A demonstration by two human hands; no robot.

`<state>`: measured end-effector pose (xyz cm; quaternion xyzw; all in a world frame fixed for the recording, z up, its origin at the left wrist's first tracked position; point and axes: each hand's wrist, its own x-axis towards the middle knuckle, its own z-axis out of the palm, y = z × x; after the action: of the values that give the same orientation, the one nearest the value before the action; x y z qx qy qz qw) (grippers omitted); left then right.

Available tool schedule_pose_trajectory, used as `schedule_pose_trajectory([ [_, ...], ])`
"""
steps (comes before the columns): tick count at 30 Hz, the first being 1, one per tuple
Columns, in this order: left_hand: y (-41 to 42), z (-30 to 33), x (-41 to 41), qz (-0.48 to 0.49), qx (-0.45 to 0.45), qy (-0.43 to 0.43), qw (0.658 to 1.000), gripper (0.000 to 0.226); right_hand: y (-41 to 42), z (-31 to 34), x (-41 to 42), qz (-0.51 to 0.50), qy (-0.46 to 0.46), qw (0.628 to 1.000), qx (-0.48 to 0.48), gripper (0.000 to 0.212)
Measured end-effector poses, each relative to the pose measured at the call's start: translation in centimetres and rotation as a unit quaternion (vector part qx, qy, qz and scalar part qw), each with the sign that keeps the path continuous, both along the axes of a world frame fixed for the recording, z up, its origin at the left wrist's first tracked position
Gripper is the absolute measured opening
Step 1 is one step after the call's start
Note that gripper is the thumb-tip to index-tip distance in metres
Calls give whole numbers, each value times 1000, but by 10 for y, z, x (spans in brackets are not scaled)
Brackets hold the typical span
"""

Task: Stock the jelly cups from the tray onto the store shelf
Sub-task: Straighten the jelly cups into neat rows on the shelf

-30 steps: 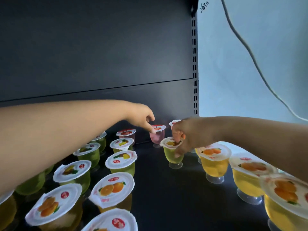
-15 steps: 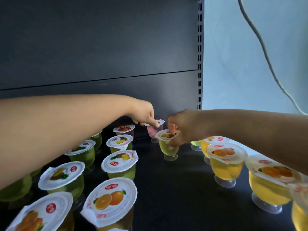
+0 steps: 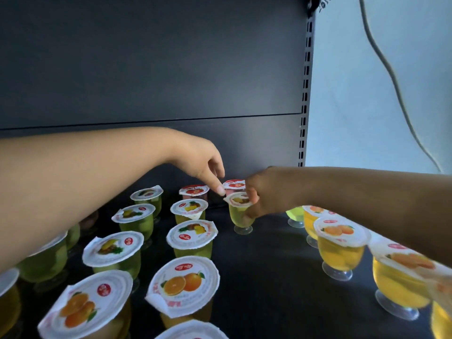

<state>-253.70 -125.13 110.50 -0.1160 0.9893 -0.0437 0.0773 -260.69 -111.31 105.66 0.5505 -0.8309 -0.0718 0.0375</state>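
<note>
Gripping the upright pale-yellow footed jelly cup [image 3: 241, 215] in my right hand [image 3: 263, 192], left hand [image 3: 201, 165] fingertips loosely open, empty, just beside its lid.

Back panel [image 3: 151, 69] is dark matte grey metal with one horizontal seam across it — pretty dim in there. A slotted upright [image 3: 304, 99] runs down its right edge, and past that is a pale bluish wall [image 3: 354, 106] — brightly lit, with a grey cable [image 3: 389, 69] dangling down it.

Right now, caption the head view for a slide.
Right hand grips a pineapple jelly cup on the shelf; left hand touches a strawberry cup.
</note>
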Motion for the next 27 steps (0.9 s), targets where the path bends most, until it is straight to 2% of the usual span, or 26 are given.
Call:
schedule_pose_trajectory([
  [6,23,-19,1,-33,29,15,999,62,42,15,-9,-124,1,990,-73,38],
  [9,31,-29,-4,-36,15,15,999,60,57,9,-13,-188,-43,980,-46,46],
  [12,36,-35,-11,-37,-4,13,999,52,64,6,-11,-226,-86,970,-24,44],
  [15,38,-35,-14,-22,-16,13,1000,53,70,8,-8,-260,-138,955,-37,42],
  [23,43,-29,-6,18,-35,-12,999,64,69,5,1,-222,-93,968,-76,40],
  [27,41,-22,6,18,-14,-1,1000,60,62,4,9,-185,-79,977,-77,41],
])
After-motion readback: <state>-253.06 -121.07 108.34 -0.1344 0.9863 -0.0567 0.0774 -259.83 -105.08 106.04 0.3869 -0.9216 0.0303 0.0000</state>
